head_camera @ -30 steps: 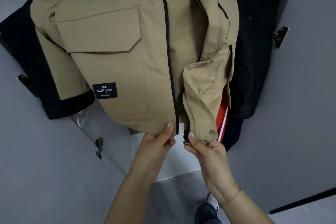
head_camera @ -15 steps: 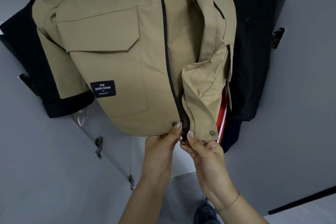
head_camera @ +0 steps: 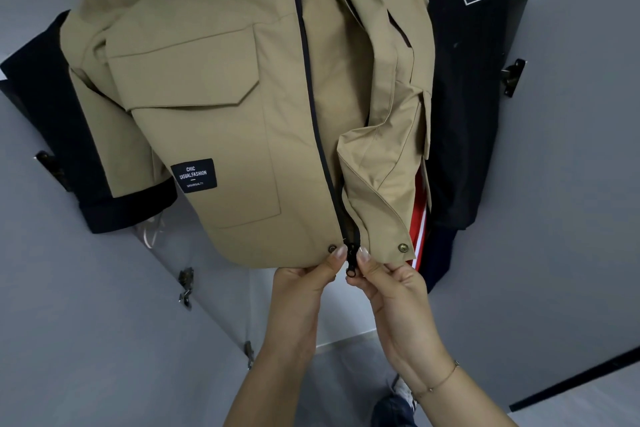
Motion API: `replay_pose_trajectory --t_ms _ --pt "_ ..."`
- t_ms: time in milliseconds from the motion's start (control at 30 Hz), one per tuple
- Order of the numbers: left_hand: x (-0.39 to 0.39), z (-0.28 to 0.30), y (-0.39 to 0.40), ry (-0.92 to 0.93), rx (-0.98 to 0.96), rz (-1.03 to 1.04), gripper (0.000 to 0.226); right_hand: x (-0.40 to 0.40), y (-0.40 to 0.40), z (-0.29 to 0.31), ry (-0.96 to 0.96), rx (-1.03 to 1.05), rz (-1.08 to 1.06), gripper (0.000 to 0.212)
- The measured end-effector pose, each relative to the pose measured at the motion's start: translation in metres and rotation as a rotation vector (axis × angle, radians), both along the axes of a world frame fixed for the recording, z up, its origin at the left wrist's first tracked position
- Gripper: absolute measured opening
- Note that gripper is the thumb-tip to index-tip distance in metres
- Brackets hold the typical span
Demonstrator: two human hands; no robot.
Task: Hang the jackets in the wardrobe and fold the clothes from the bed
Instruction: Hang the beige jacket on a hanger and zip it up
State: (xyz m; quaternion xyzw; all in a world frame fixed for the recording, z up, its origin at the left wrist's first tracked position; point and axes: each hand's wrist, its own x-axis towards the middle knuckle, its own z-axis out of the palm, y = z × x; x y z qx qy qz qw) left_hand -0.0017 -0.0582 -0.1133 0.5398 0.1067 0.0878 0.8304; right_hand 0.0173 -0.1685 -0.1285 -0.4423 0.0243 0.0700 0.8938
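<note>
A khaki jacket (head_camera: 221,135) with a flap pocket and a dark label hangs in the open wardrobe, its front unzipped above the hem. My left hand (head_camera: 304,284) pinches the left hem beside a snap. My right hand (head_camera: 388,284) pinches the right hem, and the black zipper slider (head_camera: 351,258) sits between my two thumbs where the two sides meet. A black jacket with a white patch (head_camera: 467,87) hangs behind on the right, and another dark garment (head_camera: 41,107) hangs behind on the left.
Grey wardrobe doors stand open on both sides, the left door (head_camera: 69,322) and the right door (head_camera: 571,218), with metal hinges on their inner edges. A red and white striped garment (head_camera: 417,218) shows behind the khaki hem. My shoe shows on the floor below.
My hands have brought the two hem edges together at the zipper's bottom end. The snap on the left hem came into sight. The jacket hangs as before.
</note>
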Motion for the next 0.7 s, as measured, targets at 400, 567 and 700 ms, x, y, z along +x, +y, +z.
replay_pose_trajectory --t_ms 400,567,700 --pt "-0.004 -0.011 0.0 0.099 0.181 0.042 0.025 0.005 -0.002 -0.001 0.025 -0.243 0.008 0.035" --pt "-0.003 -0.012 0.001 0.131 0.2 0.074 0.024 -0.001 -0.014 -0.011 -0.041 -0.629 -0.008 0.049" --pt "-0.004 -0.014 0.002 0.147 0.258 0.089 0.025 -0.012 -0.023 -0.023 -0.421 -1.04 -0.272 0.042"
